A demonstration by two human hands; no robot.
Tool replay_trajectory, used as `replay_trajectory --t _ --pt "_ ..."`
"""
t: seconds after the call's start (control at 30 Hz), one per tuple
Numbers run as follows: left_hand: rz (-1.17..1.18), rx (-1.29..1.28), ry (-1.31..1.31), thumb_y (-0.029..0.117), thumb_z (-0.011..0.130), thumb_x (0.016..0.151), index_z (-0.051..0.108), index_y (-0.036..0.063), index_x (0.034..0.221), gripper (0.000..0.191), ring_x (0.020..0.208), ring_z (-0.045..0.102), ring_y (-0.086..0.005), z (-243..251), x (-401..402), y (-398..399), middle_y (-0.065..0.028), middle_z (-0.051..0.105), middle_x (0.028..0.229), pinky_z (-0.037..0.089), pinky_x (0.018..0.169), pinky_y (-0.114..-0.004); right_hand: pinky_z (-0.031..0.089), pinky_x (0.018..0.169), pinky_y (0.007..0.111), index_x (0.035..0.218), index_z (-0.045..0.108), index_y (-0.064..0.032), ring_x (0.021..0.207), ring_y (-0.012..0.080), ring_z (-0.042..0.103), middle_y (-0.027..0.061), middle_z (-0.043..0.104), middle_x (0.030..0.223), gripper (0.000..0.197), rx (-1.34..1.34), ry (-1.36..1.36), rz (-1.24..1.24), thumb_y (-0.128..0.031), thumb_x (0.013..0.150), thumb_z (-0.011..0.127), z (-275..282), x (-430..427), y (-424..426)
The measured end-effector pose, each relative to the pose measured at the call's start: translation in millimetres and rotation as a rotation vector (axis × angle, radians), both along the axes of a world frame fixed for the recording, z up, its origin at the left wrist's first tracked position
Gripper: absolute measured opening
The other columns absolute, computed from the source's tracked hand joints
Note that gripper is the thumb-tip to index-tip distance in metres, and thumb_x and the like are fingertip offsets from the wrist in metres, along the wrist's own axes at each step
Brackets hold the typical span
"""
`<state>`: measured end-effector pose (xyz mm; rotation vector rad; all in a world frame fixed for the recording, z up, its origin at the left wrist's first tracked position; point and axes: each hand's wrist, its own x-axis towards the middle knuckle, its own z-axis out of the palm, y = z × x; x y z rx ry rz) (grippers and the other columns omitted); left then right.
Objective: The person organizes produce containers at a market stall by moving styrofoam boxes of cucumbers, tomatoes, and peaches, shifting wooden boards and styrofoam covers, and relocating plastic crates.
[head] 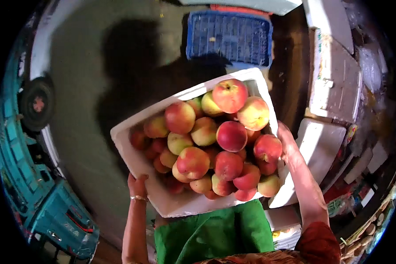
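Between my two hands is a white foam box (129,145), its right end raised higher in the picture than its left. Round red-and-yellow fruit (231,136) are heaped in it; they look like peaches or nectarines. My left hand (138,185) grips the box's lower left side, thumb over the rim. At the right end, my right hand (285,140) holds the wall, with its fingers mostly hidden. Some fruit at the right rises to the rim or above it. Below the box hangs a green apron (214,231) on my body.
A blue plastic crate (230,37) lies on the floor (82,109) beyond the box. On the left stands a teal cargo vehicle (57,217) with a black wheel (38,104). More white foam boxes (320,142) line the right side, beside plastic wrap (371,71).
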<state>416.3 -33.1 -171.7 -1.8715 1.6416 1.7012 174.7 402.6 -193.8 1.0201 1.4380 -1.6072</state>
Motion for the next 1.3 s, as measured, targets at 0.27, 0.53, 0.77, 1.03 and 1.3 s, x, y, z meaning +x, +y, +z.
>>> replay_trajectory --t 0.27,0.53,0.77,1.03,1.3 --pt "-0.294 -0.033 0.134 -0.001 0.060 0.067 0.056 -0.0019 0.109 0.043 0.085 0.059 -0.0213 0.1 -244.0 -12.1 -0.0097 0.063 0.098 0.049 0.075 -0.033 0.050 0.089 0.039 0.126 0.045 -0.0079 0.106 0.0235 0.057 0.0096 0.054 0.118 0.042 -0.133 0.185 -0.295 -0.038 0.099 0.032 64.7 -106.8 43.4" --pt "-0.567 -0.103 0.286 0.005 0.062 0.069 0.056 -0.0016 0.111 0.043 0.087 0.060 -0.0219 -95.9 -428.2 -2.4 -0.0106 0.064 0.100 0.047 0.080 -0.032 0.056 0.070 0.043 0.124 0.045 -0.0050 0.082 0.0286 0.063 0.0167 0.061 0.101 0.051 -0.224 0.266 -0.549 -0.046 0.095 0.036 -25.5 -212.7 68.4" --pt "-0.743 -0.175 0.250 0.002 0.057 0.076 0.054 -0.0039 0.108 0.032 0.091 0.060 -0.0214 -98.6 -471.3 10.6 -0.0117 0.063 0.099 0.046 0.081 -0.032 0.047 0.050 0.034 0.090 0.055 0.0022 0.061 0.0244 0.055 0.0152 0.057 0.077 0.060 -0.199 0.351 -0.170 -0.056 0.086 0.041 -77.5 -232.2 108.9" --pt "-0.771 -0.272 0.281 0.003 0.057 0.073 0.052 -0.0053 0.106 0.034 0.090 0.060 -0.0246 -122.5 -457.3 -4.5 -0.0151 0.062 0.100 0.046 0.082 -0.033 0.046 0.081 0.031 0.112 0.055 -0.0023 0.091 0.0191 0.057 0.0067 0.059 0.100 0.042 0.337 0.584 -0.091 -0.029 0.080 0.060 -76.5 -232.5 81.9" --pt "-0.787 -0.240 0.313 0.002 0.063 0.072 0.052 -0.0029 0.111 0.041 0.090 0.059 -0.0212 -135.6 -455.5 -5.4 -0.0109 0.062 0.102 0.046 0.082 -0.032 0.042 0.083 0.040 0.095 0.058 0.0008 0.089 0.0339 0.055 0.0185 0.059 0.087 0.035 0.723 0.770 0.400 -0.027 0.075 0.063 -92.2 -227.1 106.9"
